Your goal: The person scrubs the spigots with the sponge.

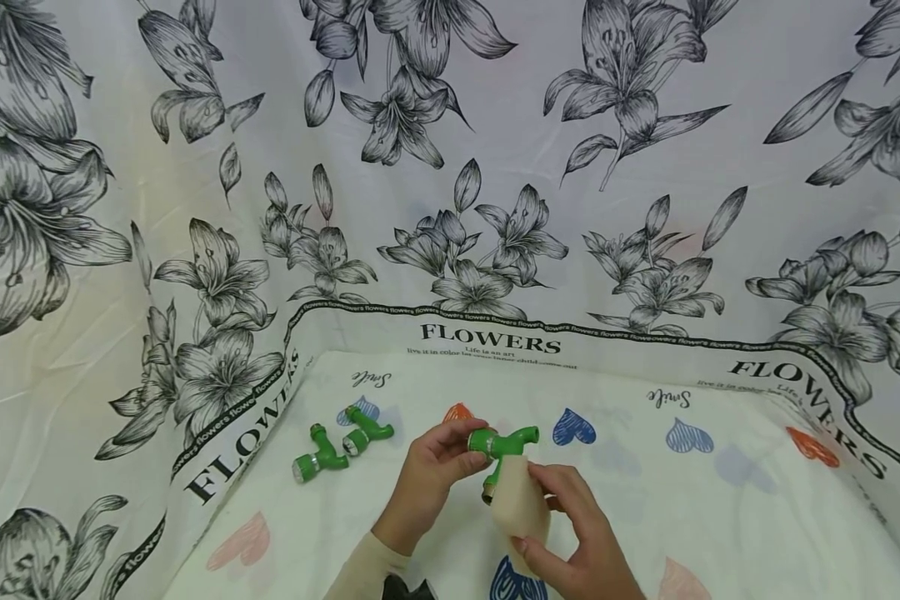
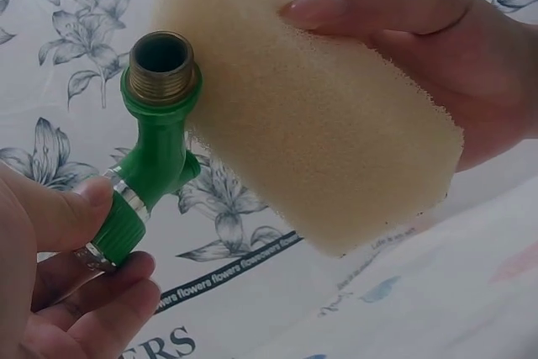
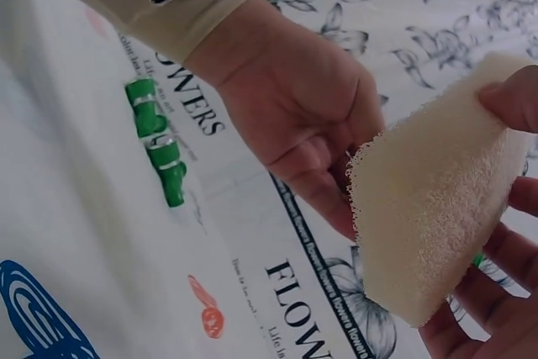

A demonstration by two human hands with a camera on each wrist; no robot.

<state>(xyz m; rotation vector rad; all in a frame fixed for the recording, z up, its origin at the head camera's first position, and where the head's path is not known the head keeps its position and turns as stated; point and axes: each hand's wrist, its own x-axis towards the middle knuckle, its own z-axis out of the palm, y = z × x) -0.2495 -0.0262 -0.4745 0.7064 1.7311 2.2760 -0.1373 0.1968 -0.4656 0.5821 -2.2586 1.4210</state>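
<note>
Left grip: your left hand [image 1: 429,471] pinches the green tap [image 1: 504,443] by its ribbed knob end, thumb on one side and fingers on the other.
Right grip: your right hand [image 1: 581,533] is clamped on the cream sponge [image 1: 521,504], thumb on the near end and fingers along the far edge.
Tap: it is raised in front of you; in the head view the knob points to nine o'clock, the spout to three, and the threaded brass inlet [image 1: 488,493] to seven.
Sponge: it sits at six o'clock of the tap, its broad face alongside the tap body; you cannot tell how firmly the two meet.
Sleeve: a beige sleeve [image 1: 369,567] covers your left forearm, at seven o'clock of that hand.
Other taps: two lie on the cloth, well apart from your hands; the nearer tap [image 1: 320,455] is at nine o'clock of your left hand, the farther tap [image 1: 368,429] at ten, just beside it.
Surface: white cloth [image 1: 720,533] printed with hearts; a blue heart [image 1: 573,427] shows at one o'clock of the sponge.
Backdrop: a lily-printed curtain [image 1: 510,125] rises at twelve o'clock.
</note>
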